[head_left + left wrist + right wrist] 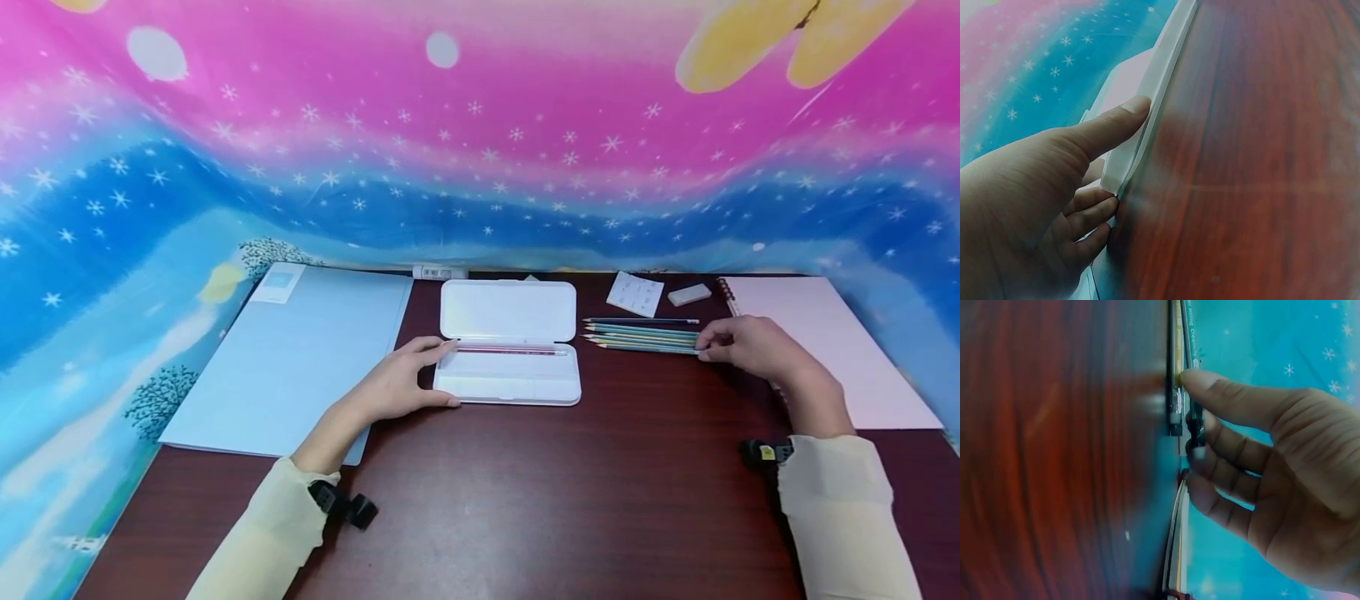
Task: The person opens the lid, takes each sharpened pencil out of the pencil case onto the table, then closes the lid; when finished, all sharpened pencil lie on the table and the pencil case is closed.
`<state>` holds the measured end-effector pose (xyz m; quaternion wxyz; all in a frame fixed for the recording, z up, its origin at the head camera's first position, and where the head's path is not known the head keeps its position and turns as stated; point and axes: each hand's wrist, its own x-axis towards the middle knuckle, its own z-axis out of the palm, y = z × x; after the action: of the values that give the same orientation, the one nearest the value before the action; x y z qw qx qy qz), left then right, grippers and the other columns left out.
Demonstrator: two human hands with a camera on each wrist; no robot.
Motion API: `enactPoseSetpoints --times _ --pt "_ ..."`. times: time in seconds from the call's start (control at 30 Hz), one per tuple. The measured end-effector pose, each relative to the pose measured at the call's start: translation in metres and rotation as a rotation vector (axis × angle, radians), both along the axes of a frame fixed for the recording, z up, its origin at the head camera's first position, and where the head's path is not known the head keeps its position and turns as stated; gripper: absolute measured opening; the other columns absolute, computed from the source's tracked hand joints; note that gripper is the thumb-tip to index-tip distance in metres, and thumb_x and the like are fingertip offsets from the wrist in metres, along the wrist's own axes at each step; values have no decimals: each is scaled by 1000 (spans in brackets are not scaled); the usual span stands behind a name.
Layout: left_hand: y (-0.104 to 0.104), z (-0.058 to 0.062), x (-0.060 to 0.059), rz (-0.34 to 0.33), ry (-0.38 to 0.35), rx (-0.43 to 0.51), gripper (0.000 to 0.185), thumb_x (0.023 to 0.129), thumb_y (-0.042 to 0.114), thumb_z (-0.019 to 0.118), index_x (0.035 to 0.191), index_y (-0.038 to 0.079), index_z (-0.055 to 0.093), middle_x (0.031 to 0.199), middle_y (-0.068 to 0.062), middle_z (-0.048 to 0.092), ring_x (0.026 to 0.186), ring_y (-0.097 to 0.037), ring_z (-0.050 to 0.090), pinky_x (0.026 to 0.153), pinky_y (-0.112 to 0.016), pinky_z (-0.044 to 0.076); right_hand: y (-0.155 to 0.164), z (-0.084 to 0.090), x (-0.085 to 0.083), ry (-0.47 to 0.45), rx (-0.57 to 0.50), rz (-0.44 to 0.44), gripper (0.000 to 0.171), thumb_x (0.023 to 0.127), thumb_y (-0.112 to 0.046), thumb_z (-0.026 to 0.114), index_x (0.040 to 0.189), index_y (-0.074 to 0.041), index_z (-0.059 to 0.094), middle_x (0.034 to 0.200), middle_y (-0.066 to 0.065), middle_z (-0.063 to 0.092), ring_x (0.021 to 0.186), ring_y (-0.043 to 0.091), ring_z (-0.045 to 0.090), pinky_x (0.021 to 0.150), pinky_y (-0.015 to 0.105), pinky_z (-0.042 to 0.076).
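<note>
An open white pencil case lies mid-table with one red pencil in its tray. My left hand grips the case's left end, thumb on the front edge and fingers at the hinge side. In the left wrist view the thumb lies along the case rim and the fingers curl round its corner. To the right is a row of several coloured pencils. My right hand pinches their right ends. The right wrist view shows its thumb and fingers closed on a pencil end.
A light blue folder lies at the left and a pink spiral notebook at the right. A white eraser, a small white card and a white tube sit along the back edge, by the colourful backdrop.
</note>
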<state>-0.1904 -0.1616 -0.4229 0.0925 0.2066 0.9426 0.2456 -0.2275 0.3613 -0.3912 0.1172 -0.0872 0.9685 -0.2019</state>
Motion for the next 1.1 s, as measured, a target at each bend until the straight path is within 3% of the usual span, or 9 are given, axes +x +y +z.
enactPoseSetpoints --times 0.2,0.6,0.77,0.9,1.1 --pt "1 0 0 -5 1 3 90 82 56 79 158 29 39 158 -11 42 144 -34 44 112 -54 43 -3 -3 -2 -21 -1 -23 4 95 -14 69 98 -11 70 87 4 63 84 23 53 74 36 42" --pt "-2 -2 0 2 6 9 91 82 56 79 158 29 37 158 -12 41 144 -35 44 111 -55 43 -5 1 -7 11 80 6 4 96 -13 67 97 -10 67 87 7 65 82 25 54 76 45 44" --pt "-2 -2 0 2 4 13 91 82 56 79 158 28 38 157 -12 42 143 -34 45 111 -55 43 -15 9 -4 45 40 22 12 98 -19 67 104 -9 70 96 9 70 88 26 59 82 50 47" --pt "-3 -2 1 7 1 5 91 82 56 79 158 29 38 157 -11 42 143 -34 45 111 -55 43 -39 17 0 100 -39 92 20 100 -23 66 114 -11 73 104 8 72 93 24 62 84 47 49" --pt "-1 0 2 3 -6 7 91 82 56 80 158 29 38 157 -11 42 143 -34 45 111 -55 43 -101 24 4 162 -86 268 23 98 -23 69 119 -16 74 110 2 74 97 18 65 87 44 52"
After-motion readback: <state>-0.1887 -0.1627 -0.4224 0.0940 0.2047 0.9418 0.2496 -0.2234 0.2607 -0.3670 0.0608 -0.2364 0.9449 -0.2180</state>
